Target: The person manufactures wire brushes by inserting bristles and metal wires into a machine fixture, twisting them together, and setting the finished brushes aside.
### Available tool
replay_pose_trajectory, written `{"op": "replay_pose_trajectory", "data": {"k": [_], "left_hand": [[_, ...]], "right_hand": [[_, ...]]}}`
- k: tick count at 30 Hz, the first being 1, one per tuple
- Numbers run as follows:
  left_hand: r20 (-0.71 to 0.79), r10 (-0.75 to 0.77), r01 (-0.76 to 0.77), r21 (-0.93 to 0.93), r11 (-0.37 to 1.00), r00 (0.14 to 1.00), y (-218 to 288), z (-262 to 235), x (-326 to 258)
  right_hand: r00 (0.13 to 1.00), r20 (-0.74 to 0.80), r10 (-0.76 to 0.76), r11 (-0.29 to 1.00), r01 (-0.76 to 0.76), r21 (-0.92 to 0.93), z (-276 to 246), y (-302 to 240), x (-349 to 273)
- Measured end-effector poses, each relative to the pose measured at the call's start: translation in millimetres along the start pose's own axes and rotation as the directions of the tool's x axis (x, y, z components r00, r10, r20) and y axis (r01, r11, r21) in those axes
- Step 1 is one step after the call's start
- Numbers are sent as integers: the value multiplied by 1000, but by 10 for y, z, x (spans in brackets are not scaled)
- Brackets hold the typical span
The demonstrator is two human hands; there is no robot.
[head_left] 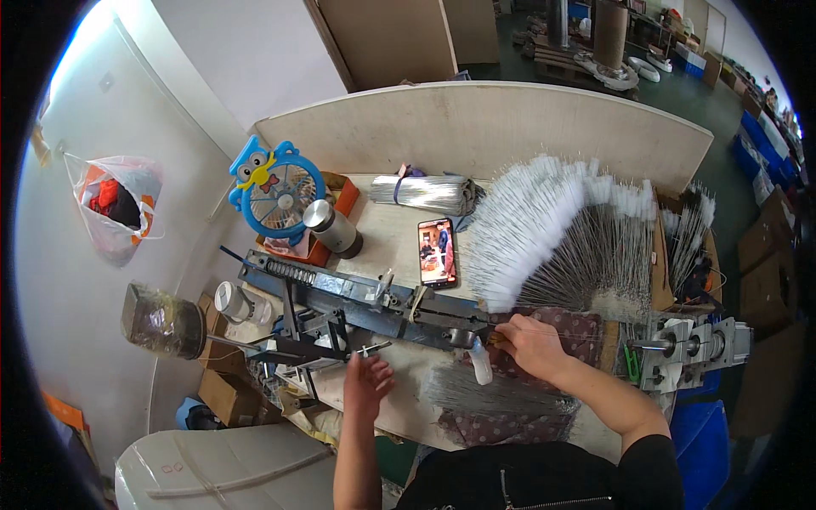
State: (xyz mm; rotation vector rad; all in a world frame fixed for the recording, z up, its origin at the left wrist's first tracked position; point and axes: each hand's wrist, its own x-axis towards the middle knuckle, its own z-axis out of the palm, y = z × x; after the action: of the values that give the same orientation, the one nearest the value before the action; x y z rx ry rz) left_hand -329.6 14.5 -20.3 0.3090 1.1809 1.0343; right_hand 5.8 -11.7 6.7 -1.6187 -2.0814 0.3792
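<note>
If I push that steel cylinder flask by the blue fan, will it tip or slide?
The steel flask stands upright and looks tall for its base, so a high push would probably tip it. Being round, it may then roll. Its smooth metal wall likely feels slippery.

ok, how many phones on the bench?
1. A phone lies flat with its screen lit, mid-bench, between the metal cylinder and the fan of white brushes. Others may be hidden under the brushes.
</note>
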Motion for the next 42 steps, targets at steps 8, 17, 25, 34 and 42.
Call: {"op": "replay_pose_trajectory", "data": {"k": [8,17,25,34,42], "left_hand": [[-149,75,-51,156,986,986,150,194,1],[-182,359,-332,163,929,915,-18,286,-72],[544,-7,-128,210,969,839,-731,1888,-592],[607,34,-216,230,949,794,-1021,2044,-520],[498,45,-203,268,942,866,-1014,2126,-572]], "right_hand": [[999,-35,-30,999,32,40,-24,89,-67],[985,-48,-168,970,174,167,-587,-107,-317],[962,-259,83,996,-70,60,-1137,23,-287],[941,-31,337,844,-287,453,-1133,185,-474],[993,-116,-31,975,56,215,-1221,107,-502]]}}
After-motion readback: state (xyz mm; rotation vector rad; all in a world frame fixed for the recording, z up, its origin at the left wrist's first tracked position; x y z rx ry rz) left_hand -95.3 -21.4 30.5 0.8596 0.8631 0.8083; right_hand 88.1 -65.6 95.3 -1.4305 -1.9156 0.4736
